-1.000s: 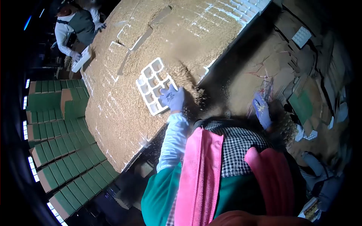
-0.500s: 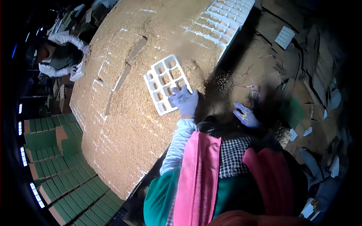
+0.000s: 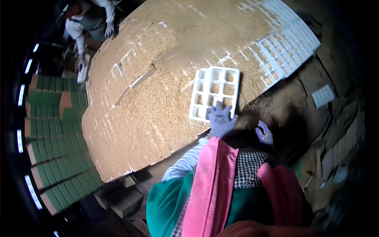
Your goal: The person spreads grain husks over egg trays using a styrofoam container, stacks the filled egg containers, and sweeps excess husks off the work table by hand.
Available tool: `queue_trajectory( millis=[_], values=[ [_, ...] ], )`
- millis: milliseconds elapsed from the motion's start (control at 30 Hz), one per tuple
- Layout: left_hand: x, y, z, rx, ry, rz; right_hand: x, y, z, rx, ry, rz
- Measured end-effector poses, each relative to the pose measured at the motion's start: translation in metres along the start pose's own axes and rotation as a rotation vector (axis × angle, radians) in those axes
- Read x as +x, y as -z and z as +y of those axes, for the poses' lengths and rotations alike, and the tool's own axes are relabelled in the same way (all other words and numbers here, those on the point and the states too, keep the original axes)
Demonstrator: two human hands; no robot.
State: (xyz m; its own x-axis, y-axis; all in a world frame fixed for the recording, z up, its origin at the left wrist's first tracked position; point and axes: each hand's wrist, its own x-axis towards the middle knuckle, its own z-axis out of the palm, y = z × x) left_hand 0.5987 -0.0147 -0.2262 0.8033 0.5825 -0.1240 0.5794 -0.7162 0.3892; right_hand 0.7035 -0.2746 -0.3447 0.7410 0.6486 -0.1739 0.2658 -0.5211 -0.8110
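My left hand (image 3: 221,119), in a pale purple glove, grips the near edge of a white tray (image 3: 213,98) with square compartments. The tray lies on a wide bed of tan grains (image 3: 138,118), and some grains sit in its compartments. To the right, past the edge of the bed, my right hand (image 3: 264,133) has its gloved fingers apart, with a few grains stuck to the palm. It holds nothing and does not touch the tray.
White compartment trays (image 3: 292,39) line the bed's far right edge. Green-and-brown boxes (image 3: 59,138) are stacked at left. A co-worker (image 3: 90,23) stands at the upper left, one hand on a white tray (image 3: 83,69). Another white tray (image 3: 323,96) lies on the floor at right.
The white tray and my left hand have shifted right along the bed's edge, and the tray sits straighter. My right hand remains apart from it. The view has turned, showing more trays at upper right.
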Motion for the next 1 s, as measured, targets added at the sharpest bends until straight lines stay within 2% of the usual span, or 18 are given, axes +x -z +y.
queue_trajectory(
  millis=[133,200,267,300,333,400,467,533,567,633,700,733,767,800,833,867,933,1000],
  values=[
    [0.077,-0.027,0.063,-0.021,-0.124,0.065,0.070,0.070,-0.075,0.285,0.004,-0.055],
    [0.097,-0.015,0.057,-0.029,-0.071,0.021,0.113,0.099,-0.065,0.036,0.178,-0.007],
    [0.097,-0.001,0.031,0.125,0.064,0.191,0.154,0.112,-0.036,0.031,0.267,0.044],
    [0.095,0.001,0.007,0.128,0.166,0.219,0.177,0.116,-0.035,0.089,0.136,0.031],
    [0.091,0.009,-0.016,0.130,0.258,0.245,0.190,0.119,-0.040,-0.129,0.324,0.012],
    [0.072,0.043,-0.056,0.161,0.474,0.177,0.197,0.096,-0.083,0.139,0.305,-0.003],
    [0.048,0.063,-0.102,0.188,0.614,0.135,0.205,0.069,-0.112,0.121,0.397,-0.134],
    [0.025,0.056,-0.158,0.246,0.690,0.213,0.201,0.028,-0.145,0.218,0.337,-0.261],
    [0.012,0.069,-0.172,0.183,0.696,0.165,0.200,0.015,-0.171,0.090,0.315,-0.378],
    [-0.016,0.086,-0.195,0.076,0.636,0.098,0.205,-0.022,-0.209,0.224,0.285,-0.437],
    [-0.044,0.111,-0.222,-0.196,0.424,-0.003,0.227,-0.065,-0.231,0.243,0.370,-0.447],
    [-0.052,0.134,-0.239,-0.342,0.339,-0.061,0.246,-0.086,-0.249,0.256,0.340,-0.463],
    [-0.052,0.180,-0.255,-0.520,0.403,-0.040,0.269,-0.105,-0.269,0.266,0.309,-0.480],
    [-0.048,0.221,-0.280,-0.702,0.466,-0.022,0.314,-0.127,-0.261,-0.153,0.763,-0.299],
    [-0.040,0.238,-0.322,-0.678,0.555,0.232,0.361,-0.153,-0.247,-0.601,1.189,-0.101],
    [-0.033,0.251,-0.367,-0.651,0.646,0.489,0.394,-0.180,-0.253,-0.544,1.029,-0.098],
    [-0.014,0.228,-0.512,-0.303,0.733,0.743,0.449,-0.233,-0.265,-0.425,0.669,-0.069],
    [0.010,0.201,-0.605,-0.876,0.833,0.644,0.482,-0.274,-0.278,-0.300,0.285,-0.031]
  ],
)
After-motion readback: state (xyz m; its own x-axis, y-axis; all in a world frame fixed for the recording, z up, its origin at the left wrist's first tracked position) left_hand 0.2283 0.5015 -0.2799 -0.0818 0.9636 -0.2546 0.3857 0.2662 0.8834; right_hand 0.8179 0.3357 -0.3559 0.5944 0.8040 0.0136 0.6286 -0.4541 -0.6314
